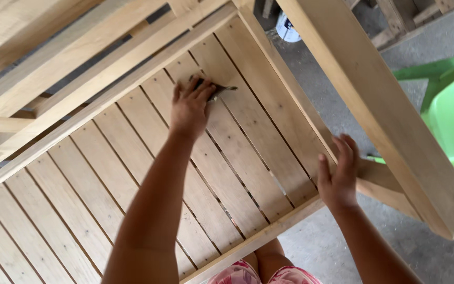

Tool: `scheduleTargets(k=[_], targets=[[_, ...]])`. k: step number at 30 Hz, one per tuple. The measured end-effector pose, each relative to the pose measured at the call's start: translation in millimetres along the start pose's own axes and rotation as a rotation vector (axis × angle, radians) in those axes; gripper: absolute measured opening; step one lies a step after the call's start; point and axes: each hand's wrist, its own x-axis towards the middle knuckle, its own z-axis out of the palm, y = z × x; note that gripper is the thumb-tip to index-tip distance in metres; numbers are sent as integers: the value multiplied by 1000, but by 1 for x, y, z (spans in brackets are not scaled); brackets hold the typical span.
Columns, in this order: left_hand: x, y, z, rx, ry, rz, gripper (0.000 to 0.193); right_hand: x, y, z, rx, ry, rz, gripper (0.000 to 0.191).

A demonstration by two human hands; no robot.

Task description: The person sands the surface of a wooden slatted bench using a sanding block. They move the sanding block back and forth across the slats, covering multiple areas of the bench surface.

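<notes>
A slatted seat of pale bare wood (pixel 106 179) fills most of the head view. My left hand (pixel 190 108) presses flat on a slat near the far side, with a small dark piece of sandpaper (pixel 214 89) under its fingers. My right hand (pixel 338 176) rests on the seat frame's right corner rail (pixel 379 181), fingers curled over the edge and holding nothing loose. A thick wooden beam (pixel 384 105) runs diagonally just above that hand.
More wooden rails and frame pieces (pixel 53 68) lie across the upper left. A green plastic chair (pixel 450 115) stands at the right on a grey concrete floor (pixel 321 247). A small white round container (pixel 287 29) sits on the floor at the top. My knees in patterned cloth (pixel 261 276) show at the bottom.
</notes>
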Motion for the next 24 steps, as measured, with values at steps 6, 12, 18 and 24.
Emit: scheduleTargets(k=[6,12,18,24], targets=[[-95,103,8,-45,-374,182,43,25,38,15,116,-155,680,54],[-144,142,-2,-281,-209,427,43,31,41,9,292,-147,703,56],[-84,58,0,-106,-21,166,41,33,30,4,287,-187,746,57],[-141,149,6,-431,-147,557,46,37,22,2,267,-183,725,55]])
